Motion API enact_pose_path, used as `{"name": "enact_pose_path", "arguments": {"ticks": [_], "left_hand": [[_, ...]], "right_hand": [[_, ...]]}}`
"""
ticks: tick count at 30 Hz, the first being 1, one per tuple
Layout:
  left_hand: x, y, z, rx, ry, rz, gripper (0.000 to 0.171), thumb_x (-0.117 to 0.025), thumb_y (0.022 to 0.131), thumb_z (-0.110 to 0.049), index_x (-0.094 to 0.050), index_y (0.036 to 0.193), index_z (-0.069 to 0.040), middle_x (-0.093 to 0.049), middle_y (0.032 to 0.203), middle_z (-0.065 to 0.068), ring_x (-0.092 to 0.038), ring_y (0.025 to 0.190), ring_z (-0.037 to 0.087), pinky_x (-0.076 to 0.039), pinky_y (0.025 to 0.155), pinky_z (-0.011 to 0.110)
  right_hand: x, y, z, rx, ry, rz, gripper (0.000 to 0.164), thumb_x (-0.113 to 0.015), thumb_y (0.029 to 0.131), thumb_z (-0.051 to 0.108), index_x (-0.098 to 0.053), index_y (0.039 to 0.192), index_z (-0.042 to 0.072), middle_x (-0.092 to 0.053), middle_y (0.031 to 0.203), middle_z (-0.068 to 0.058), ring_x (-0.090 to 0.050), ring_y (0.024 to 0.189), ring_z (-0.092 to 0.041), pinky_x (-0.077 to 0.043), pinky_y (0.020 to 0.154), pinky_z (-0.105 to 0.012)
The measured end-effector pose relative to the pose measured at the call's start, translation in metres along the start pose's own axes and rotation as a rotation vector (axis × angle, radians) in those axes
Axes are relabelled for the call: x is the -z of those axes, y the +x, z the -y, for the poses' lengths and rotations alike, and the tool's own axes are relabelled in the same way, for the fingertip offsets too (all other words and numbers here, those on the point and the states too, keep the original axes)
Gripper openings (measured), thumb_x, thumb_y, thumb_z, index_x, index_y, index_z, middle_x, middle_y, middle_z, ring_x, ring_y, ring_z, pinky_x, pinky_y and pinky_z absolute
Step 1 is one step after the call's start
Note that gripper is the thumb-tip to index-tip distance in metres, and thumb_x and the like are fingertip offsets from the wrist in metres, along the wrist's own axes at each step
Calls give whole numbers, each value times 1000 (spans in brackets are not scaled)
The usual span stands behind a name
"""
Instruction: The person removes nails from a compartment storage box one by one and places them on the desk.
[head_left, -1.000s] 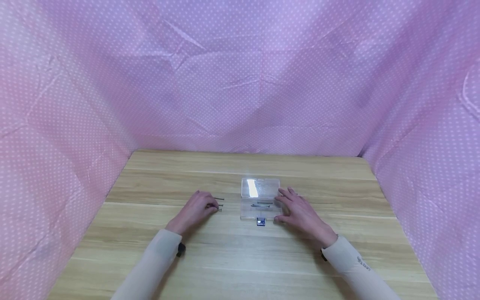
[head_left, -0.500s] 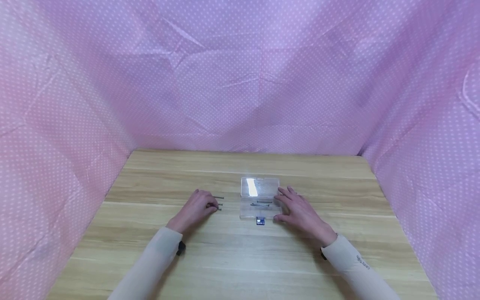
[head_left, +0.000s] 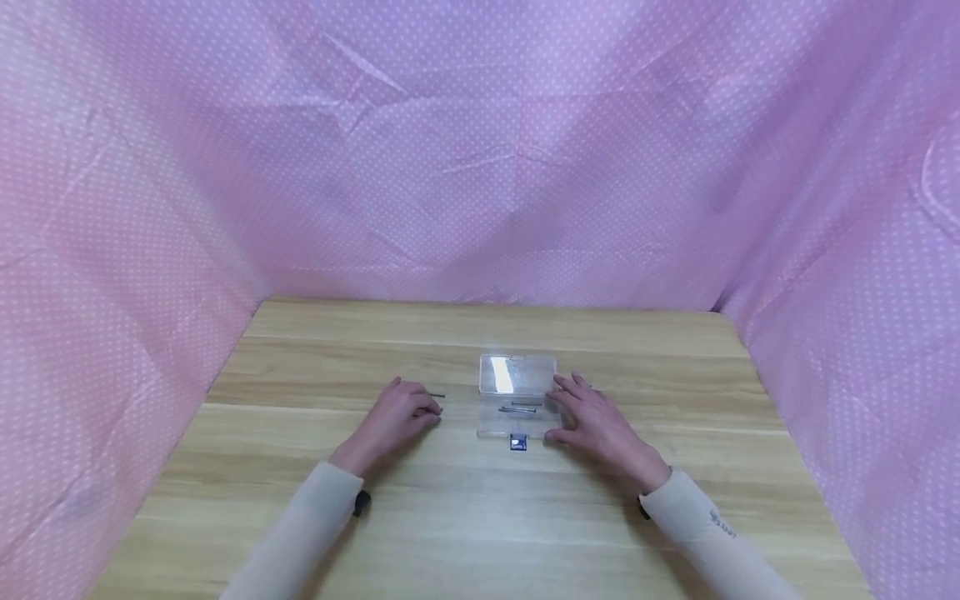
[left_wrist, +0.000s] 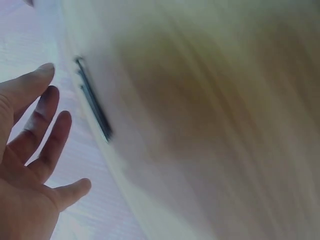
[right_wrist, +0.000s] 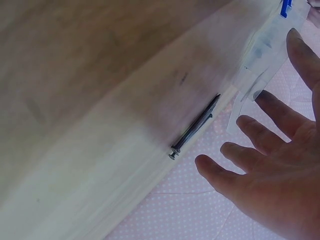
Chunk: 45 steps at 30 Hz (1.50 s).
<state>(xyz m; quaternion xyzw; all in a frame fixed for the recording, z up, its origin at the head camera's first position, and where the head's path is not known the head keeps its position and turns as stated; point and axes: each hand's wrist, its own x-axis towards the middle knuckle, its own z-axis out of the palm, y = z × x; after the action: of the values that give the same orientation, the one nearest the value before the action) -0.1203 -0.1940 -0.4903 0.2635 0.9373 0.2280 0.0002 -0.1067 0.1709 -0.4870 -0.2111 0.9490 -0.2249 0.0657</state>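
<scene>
My left hand (head_left: 397,412) is low over the table's left half, its fingertips close to several dark metal nails (left_wrist: 95,107). In the left wrist view its fingers are spread and loosely bent, with nothing between them. One nail (head_left: 437,396) sticks out past the fingers in the head view; the others are covered there. My right hand (head_left: 600,425) is spread at the right side of a clear plastic box (head_left: 491,433), fingertips at its edge. The box lid (head_left: 528,375) is folded back, and several nails (head_left: 517,409) lie inside.
A small blue-and-white label (head_left: 518,442) is at the front edge of the box. More nails (right_wrist: 192,130) lie on the wooden table (head_left: 465,517) by the right hand. Pink dotted cloth (head_left: 480,167) surrounds the back and sides.
My left hand has shifted slightly right, and its fingers now cover nail ends that showed before. My right hand stays at the box.
</scene>
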Motion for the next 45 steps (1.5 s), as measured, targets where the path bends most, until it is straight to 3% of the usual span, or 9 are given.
{"name": "enact_pose_path", "arguments": {"ticks": [7,12,18,23,28,34,45], "left_hand": [[-5,8,-30,-141,22,-80,8,-80,91,-15,-80,99,-14,-69,112,2,-63,112,25,-32,118,65],[-14,26,-44,-153,7,-60,13,-75,96,-20,-80,107,-15,-65,131,5,-56,127,27,-32,120,58],[-27,51,-55,-183,11,-19,15,-72,99,-21,-80,111,-16,-63,136,6,-54,131,26,-34,120,46],[-35,67,-63,-184,27,32,15,-71,99,-23,-80,110,-18,-63,139,6,-52,134,28,-32,121,51],[-43,79,-69,-142,52,70,13,-74,97,-25,-81,107,-22,-58,146,5,-46,141,28,-27,122,62],[-50,87,-66,-170,142,112,12,-75,96,-23,-83,104,-26,-57,149,5,-40,147,29,-27,118,70],[-49,100,-66,-123,109,213,12,-77,94,-26,-83,105,-28,-48,158,2,-33,151,29,-21,120,70]], "right_hand": [[-1,-1,1,5,4,-8,75,-86,83,42,-59,144,6,-38,162,-18,-24,152,-46,-24,118,-71],[-1,-1,0,22,-2,-18,75,-87,83,40,-60,143,5,-39,161,-20,-26,151,-48,-26,117,-71],[0,0,0,21,-6,-13,74,-86,84,41,-60,143,6,-39,161,-19,-26,151,-47,-26,117,-71],[0,1,1,14,-3,0,73,-85,85,42,-59,144,7,-40,162,-18,-26,152,-46,-27,117,-71],[-1,1,0,15,-8,1,72,-84,86,42,-59,144,8,-40,162,-17,-26,152,-46,-27,116,-72],[-2,1,0,8,0,3,72,-84,86,42,-58,146,9,-39,163,-15,-24,153,-45,-26,117,-72],[1,1,0,5,-1,10,73,-83,87,43,-58,146,8,-39,162,-17,-24,153,-45,-26,117,-72]]}}
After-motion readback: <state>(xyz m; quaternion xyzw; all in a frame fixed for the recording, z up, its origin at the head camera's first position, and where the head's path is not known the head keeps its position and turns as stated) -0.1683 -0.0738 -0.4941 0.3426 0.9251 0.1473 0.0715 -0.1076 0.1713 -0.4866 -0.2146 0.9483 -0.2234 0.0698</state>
